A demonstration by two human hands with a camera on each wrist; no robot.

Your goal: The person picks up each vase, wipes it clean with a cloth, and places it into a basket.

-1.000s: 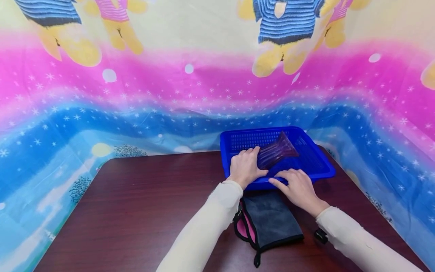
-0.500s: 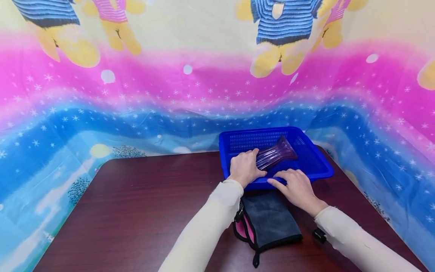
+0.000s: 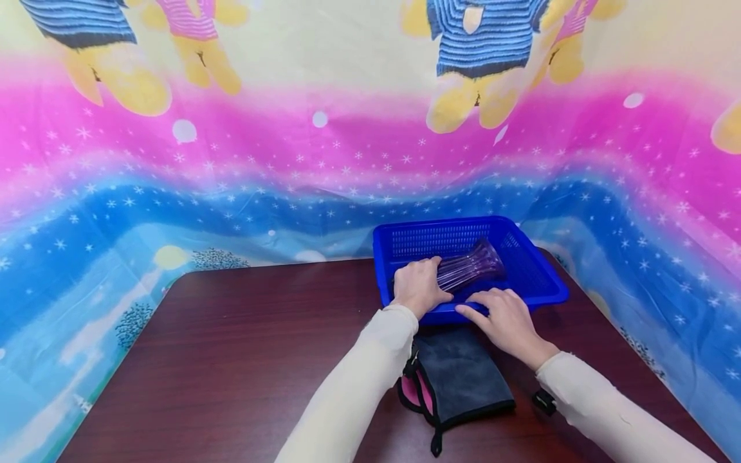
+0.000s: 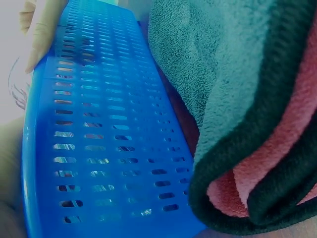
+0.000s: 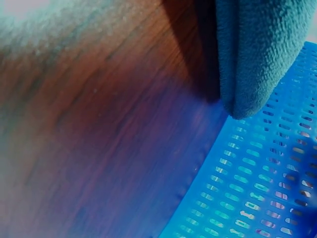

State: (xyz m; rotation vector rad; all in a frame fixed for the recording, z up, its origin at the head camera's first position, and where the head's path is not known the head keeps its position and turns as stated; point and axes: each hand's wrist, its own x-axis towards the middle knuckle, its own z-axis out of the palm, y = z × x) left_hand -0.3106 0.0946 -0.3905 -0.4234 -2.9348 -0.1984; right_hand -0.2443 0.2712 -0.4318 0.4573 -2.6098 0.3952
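Note:
A ribbed, translucent purple vase (image 3: pixel 470 269) lies on its side in the blue plastic basket (image 3: pixel 551 294), its flared mouth toward the right. My left hand (image 3: pixel 417 287) reaches over the basket's near left side and grips the vase's other end, which it hides. With thumb and fingers, my right hand (image 3: pixel 511 323) holds the basket's near rim. In the left wrist view, the slotted basket wall (image 4: pixel 111 119) stands between the hand and a cloth.
A folded dark grey cloth (image 3: pixel 466 373) with black edging, a hanging loop and a pink inner side lies in front of the basket. The dark red-brown table (image 3: pixel 260 360) reaches left. A printed curtain (image 3: pixel 324 212) surrounds its back and sides.
The vase's flared mouth has lowered toward the basket floor, with the left hand staying on its other end. The right hand has stayed on the rim.

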